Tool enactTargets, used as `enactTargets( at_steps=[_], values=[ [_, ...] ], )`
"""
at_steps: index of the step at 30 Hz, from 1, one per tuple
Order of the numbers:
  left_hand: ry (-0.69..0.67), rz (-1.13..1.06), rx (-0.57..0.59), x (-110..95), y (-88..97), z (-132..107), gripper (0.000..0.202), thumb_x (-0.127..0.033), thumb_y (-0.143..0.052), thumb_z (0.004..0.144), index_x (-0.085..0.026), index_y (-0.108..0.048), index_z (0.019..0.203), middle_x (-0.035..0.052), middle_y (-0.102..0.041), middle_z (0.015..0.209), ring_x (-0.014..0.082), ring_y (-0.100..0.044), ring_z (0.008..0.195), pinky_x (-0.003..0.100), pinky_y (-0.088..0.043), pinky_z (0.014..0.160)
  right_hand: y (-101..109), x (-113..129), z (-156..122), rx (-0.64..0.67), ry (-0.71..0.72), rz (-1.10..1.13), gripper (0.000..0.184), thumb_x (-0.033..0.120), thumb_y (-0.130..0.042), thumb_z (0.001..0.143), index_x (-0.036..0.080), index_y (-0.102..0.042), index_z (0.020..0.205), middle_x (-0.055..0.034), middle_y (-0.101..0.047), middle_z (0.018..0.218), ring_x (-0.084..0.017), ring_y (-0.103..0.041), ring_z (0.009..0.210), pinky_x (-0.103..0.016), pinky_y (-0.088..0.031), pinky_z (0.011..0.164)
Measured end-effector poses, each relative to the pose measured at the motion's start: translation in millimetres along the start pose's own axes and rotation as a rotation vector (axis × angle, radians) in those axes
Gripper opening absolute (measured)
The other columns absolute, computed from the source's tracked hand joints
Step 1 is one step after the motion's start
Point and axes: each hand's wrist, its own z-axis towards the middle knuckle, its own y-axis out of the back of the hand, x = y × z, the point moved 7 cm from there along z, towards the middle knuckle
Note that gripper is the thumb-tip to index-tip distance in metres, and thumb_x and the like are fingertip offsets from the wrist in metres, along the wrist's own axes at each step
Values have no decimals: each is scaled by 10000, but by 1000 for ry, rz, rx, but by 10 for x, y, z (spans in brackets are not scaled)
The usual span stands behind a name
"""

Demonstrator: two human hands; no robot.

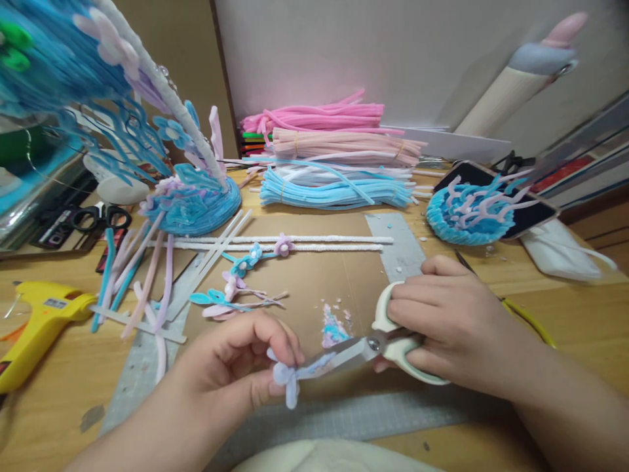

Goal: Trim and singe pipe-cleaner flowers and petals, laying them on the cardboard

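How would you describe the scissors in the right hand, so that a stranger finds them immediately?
On the wooden table, find the grey cutting mat. Above it, the right hand grips the scissors, whose pale handles distinguish them from the black-handled pair at left.

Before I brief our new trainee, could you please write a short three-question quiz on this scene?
1. True or false: the right hand grips metal scissors with pale handles.
2. Multiple choice: what do the fingers of the left hand pinch?
A) a bright pink fuzzy bundle
B) a small, pale bluish fuzzy piece
C) a long white textured rod
3. Fill in the blank: the yellow plastic glue gun lies on the person's ____ side.

Key: 1. True. 2. B. 3. Left.
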Motion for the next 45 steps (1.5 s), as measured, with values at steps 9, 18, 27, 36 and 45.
enactTargets(
  at_steps=[9,18,27,36,45],
  values=[
    [-6,-11,3,-15,-16,3,72,-255,-784,813,-225,-720,799,-6,-691,821,99,-631,753,142,-498,669,17,12,-18,-1,32,-71,325,322,-561,910,196,-498,618,52,-532,588,-115,-443,557,-319,-245,661],
    [-7,-2,-1,-6,4,-5,74,-246,-783,813,-216,-716,804,8,-687,833,112,-624,752,165,-498,667,8,26,-14,-4,34,-61,302,301,-589,891,199,-507,619,45,-533,581,-119,-440,551,-323,-241,659],
    [17,-47,-2,-7,-4,16,125,-277,-811,782,-203,-712,803,10,-665,817,115,-606,732,170,-483,640,-5,33,-1,-13,45,-14,286,301,-634,858,198,-504,624,51,-546,581,-109,-443,543,-311,-239,639],
    [17,-68,22,18,-3,0,102,-278,-791,807,-214,-711,814,2,-669,830,108,-611,752,169,-476,662,-16,12,2,-2,32,27,303,349,-671,845,202,-507,636,57,-549,587,-105,-443,545,-314,-242,647],
    [17,-77,20,-5,-31,-9,107,-271,-809,787,-208,-722,783,7,-674,813,109,-614,737,166,-478,644,-9,30,0,7,41,2,293,325,-635,854,200,-504,625,53,-540,579,-102,-440,536,-318,-244,641]
  ],
)
